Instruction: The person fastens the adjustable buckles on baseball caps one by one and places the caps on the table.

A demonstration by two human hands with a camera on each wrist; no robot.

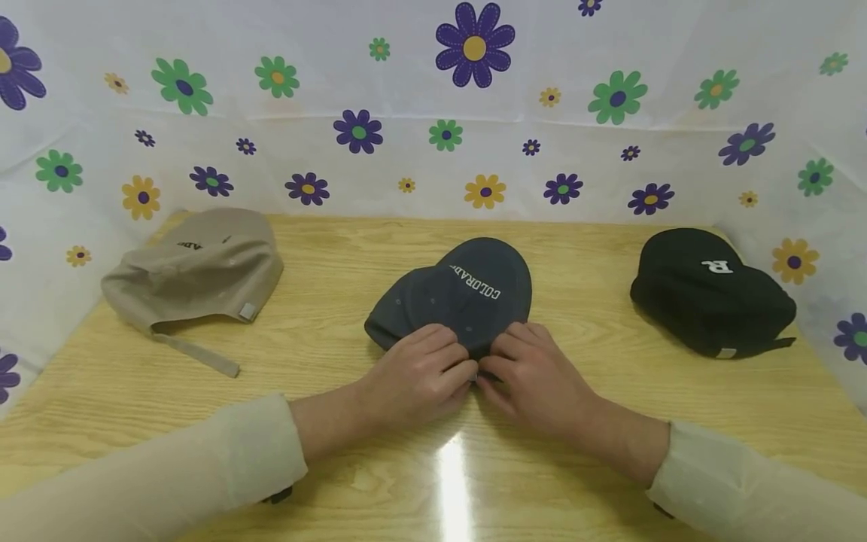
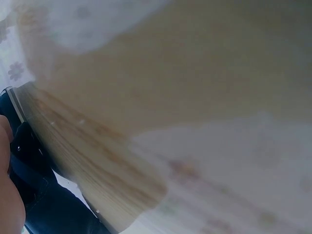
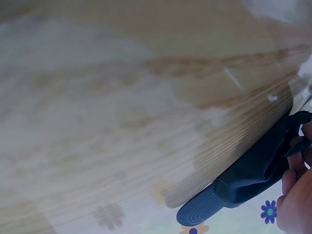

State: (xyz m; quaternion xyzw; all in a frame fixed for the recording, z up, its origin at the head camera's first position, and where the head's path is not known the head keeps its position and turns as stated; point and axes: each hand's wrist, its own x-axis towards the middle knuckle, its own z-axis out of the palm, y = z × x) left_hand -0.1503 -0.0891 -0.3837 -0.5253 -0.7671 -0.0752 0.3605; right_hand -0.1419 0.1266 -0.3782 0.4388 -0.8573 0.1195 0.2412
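Near the middle of the table sits a dark navy baseball cap with light COLORADO lettering on its crown. My left hand and right hand meet at its near edge, curled fingers pinching the strap at the back opening. Between the fingertips the strap is mostly hidden in the head view. Only part of the left hand appears in the left wrist view, beside the dark cap. From the right wrist, the brim points away from the right hand, and a dark strap end shows at its fingers.
A beige cap lies to the left on the wooden table, its loose strap trailing toward me. To the right is a black cap with a white R. A white flower-print cloth hangs behind and at both sides.
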